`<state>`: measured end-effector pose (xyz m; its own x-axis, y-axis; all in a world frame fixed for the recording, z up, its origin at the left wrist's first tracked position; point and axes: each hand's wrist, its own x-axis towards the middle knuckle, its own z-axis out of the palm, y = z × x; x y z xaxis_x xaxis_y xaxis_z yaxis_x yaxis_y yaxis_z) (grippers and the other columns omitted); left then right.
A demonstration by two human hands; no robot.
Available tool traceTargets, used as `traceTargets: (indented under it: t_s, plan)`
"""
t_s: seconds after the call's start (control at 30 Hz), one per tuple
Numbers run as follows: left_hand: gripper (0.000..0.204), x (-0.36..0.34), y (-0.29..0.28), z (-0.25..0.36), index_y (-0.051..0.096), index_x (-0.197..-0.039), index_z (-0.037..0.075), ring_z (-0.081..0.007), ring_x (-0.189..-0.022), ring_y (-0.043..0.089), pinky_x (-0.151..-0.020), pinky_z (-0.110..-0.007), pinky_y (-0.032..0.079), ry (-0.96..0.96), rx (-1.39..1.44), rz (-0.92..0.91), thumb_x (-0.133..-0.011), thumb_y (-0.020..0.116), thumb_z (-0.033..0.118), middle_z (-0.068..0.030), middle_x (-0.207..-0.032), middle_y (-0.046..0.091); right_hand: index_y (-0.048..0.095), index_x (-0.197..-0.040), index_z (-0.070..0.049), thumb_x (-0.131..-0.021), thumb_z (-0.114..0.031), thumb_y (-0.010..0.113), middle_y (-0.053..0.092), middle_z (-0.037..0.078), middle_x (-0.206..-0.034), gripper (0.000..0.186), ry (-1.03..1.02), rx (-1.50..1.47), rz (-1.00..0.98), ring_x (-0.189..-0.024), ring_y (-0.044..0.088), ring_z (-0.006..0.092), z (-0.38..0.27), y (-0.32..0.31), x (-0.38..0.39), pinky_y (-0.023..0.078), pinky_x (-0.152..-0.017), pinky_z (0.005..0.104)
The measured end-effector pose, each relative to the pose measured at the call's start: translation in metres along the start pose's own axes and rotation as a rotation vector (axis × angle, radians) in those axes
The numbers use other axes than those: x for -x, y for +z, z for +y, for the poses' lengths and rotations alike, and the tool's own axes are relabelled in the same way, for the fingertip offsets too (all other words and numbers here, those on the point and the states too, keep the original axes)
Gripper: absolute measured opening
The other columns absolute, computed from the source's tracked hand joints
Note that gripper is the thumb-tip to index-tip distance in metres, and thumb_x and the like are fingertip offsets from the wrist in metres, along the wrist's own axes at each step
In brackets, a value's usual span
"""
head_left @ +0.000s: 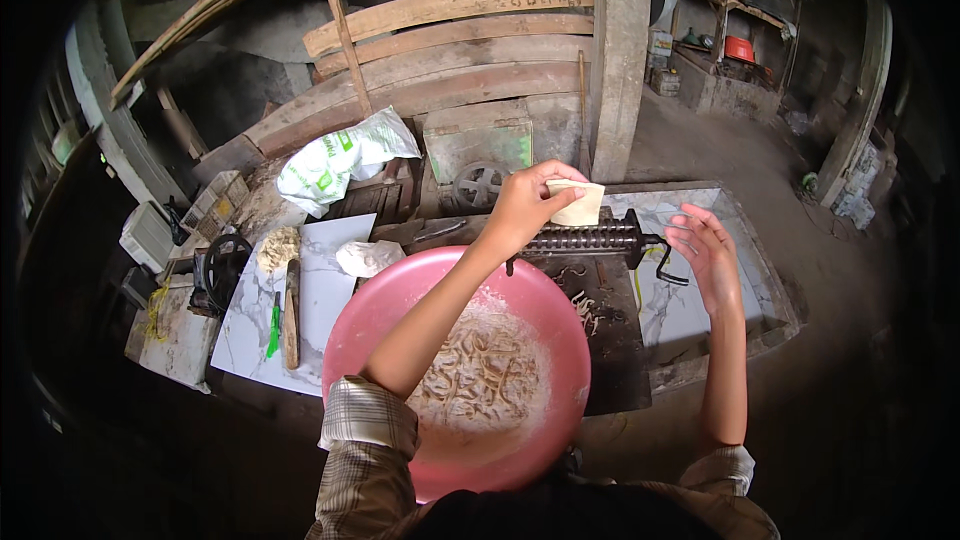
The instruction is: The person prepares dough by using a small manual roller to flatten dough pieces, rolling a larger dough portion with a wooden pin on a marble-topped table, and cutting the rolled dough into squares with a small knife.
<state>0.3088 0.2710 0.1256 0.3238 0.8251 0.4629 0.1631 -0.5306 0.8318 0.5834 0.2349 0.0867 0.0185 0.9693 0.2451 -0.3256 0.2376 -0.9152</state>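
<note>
My left hand [525, 205] pinches a flat, pale sheet of dough [577, 208] just over a dark metal roller machine [585, 240]. My right hand [705, 250] is raised beside the machine's bent crank handle [672, 278], its fingers apart and slightly curled, holding nothing. Below my left forearm, a wide pink basin [550, 350] holds floury cut strips of dough [475, 375]. More loose strips [585, 315] lie on the dark board under the machine.
Left, a white marble board [245, 330] carries a dough lump [278, 248], a green-handled tool [274, 325], a wooden rod [292, 320] and a white bag [368, 260]. A larger sack [340, 160] lies behind. A concrete post [620, 60] rises behind the marble-lined tray [750, 290].
</note>
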Motion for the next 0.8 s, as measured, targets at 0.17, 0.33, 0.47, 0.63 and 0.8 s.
traceTargets:
  t_s: [0.17, 0.33, 0.47, 0.63, 0.8]
  plan:
    - [0.016, 0.004, 0.003, -0.008, 0.062, -0.099, -0.001, -0.0088, -0.082, 0.061, -0.072, -0.023, 0.049, -0.119, -0.031, 0.097, -0.086, 0.064, 0.009, -0.0055, -0.093, 0.066, 0.058, -0.110, 0.000, -0.094, -0.015, 0.049, 0.062, 0.009, -0.096, 0.024, 0.109, 0.120, 0.011, -0.089, 0.061, 0.0165, 0.020, -0.053, -0.009, 0.049, -0.086, 0.0320]
    - [0.015, 0.005, 0.006, -0.009, 0.062, -0.099, -0.001, -0.0079, -0.082, 0.061, -0.072, -0.023, 0.049, -0.094, -0.012, 0.078, -0.087, 0.064, 0.008, -0.0040, -0.091, 0.065, 0.059, -0.110, -0.002, -0.094, -0.015, 0.048, 0.062, 0.008, -0.097, 0.023, 0.158, 0.261, -0.068, -0.091, 0.060, 0.0152, 0.041, -0.078, -0.010, 0.047, -0.087, 0.0295]
    - [0.015, 0.003, 0.008, -0.005, 0.062, -0.098, -0.001, -0.0073, -0.082, 0.060, -0.072, -0.022, 0.049, -0.111, 0.001, 0.068, -0.087, 0.063, 0.008, -0.0035, -0.092, 0.064, 0.058, -0.110, 0.002, -0.095, -0.016, 0.048, 0.063, 0.007, -0.098, 0.025, 0.120, 0.486, -0.219, -0.094, 0.060, 0.0145, 0.073, -0.088, -0.010, 0.045, -0.088, 0.0270]
    - [0.015, 0.001, 0.006, 0.000, 0.062, -0.099, -0.001, -0.0058, -0.082, 0.059, -0.071, -0.021, 0.049, -0.115, -0.074, 0.020, -0.087, 0.063, 0.008, -0.0028, -0.092, 0.064, 0.059, -0.107, 0.002, -0.091, -0.018, 0.056, 0.064, 0.014, -0.096, 0.026, -0.043, 0.826, -0.283, -0.090, 0.062, 0.0235, 0.081, -0.089, -0.005, 0.045, -0.085, 0.0310]
    - [0.015, -0.001, 0.008, -0.003, 0.062, -0.099, -0.001, -0.0054, -0.082, 0.059, -0.072, -0.021, 0.048, -0.139, -0.064, 0.000, -0.088, 0.062, 0.009, -0.0027, -0.092, 0.064, 0.056, -0.088, 0.003, -0.082, -0.018, 0.065, 0.061, 0.018, -0.081, 0.023, -0.123, 1.125, -0.336, -0.076, 0.058, 0.0339, 0.073, -0.086, 0.011, 0.046, -0.070, 0.0382]
